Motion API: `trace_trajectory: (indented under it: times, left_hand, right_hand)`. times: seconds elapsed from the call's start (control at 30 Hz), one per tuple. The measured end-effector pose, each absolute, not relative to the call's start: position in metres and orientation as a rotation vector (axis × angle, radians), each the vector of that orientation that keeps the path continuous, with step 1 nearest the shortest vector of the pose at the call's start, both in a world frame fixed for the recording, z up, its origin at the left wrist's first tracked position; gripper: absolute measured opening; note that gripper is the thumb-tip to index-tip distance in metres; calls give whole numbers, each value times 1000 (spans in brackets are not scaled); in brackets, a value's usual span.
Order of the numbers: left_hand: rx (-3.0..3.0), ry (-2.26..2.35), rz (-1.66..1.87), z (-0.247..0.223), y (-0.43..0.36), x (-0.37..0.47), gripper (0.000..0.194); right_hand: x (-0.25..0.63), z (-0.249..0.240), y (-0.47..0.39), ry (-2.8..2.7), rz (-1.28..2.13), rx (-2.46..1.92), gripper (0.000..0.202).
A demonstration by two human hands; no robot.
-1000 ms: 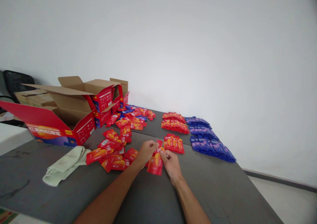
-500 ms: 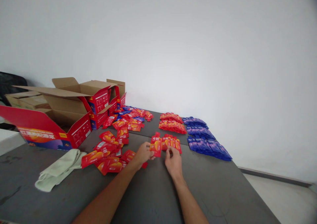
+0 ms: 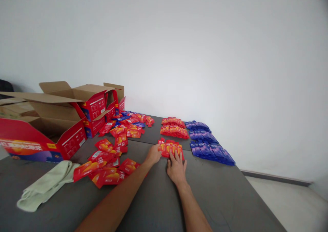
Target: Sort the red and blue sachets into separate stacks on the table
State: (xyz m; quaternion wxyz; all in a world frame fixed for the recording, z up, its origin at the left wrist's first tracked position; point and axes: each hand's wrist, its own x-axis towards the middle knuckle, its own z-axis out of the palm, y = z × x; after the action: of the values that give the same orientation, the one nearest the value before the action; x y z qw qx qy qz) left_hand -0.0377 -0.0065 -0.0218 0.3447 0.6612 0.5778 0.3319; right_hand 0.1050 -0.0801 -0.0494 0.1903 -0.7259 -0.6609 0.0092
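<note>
A short row of overlapping red packets point(image 3: 169, 146) with orange pictures lies on the dark table in front of me. At the left end of this row, my left hand point(image 3: 153, 154) is closed on the edge of the leftmost packet; its fingertips are partly hidden. My right hand point(image 3: 176, 168) rests on the row's lower right part, fingers spread and laid flat over the packets. Just behind stand neat rows of red packets point(image 3: 174, 131), and to the right are rows of blue-purple packets point(image 3: 211, 152).
Loose red packets point(image 3: 110, 175) are scattered at the left, with a mixed red and blue pile point(image 3: 129, 119) farther back. A pale green cloth point(image 3: 46, 184) lies near several open red cartons point(image 3: 74, 141). A white wall point(image 3: 205, 54) stands behind the table point(image 3: 220, 197).
My left hand has brought its red packet down onto the left end of the row. My right hand has opened from a curled pose and now lies on the packets. The view has shifted slightly right.
</note>
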Motion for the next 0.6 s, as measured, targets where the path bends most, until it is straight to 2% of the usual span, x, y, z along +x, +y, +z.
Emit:
trace_trajectory:
  times: [0.13, 0.33, 0.6]
  left_hand:
    - [1907, 1562, 779, -28, -7, -36, 27]
    - [2191, 1804, 541, -33, -14, -37, 39]
    - [2216, 1828, 471, -29, -21, -32, 41]
  right_hand:
    - [106, -49, -80, -1857, 44, -2068, 53]
    - [104, -50, -79, -1850, 48, -2081, 54]
    - [104, -45, -80, -1810, 91, -2117, 55]
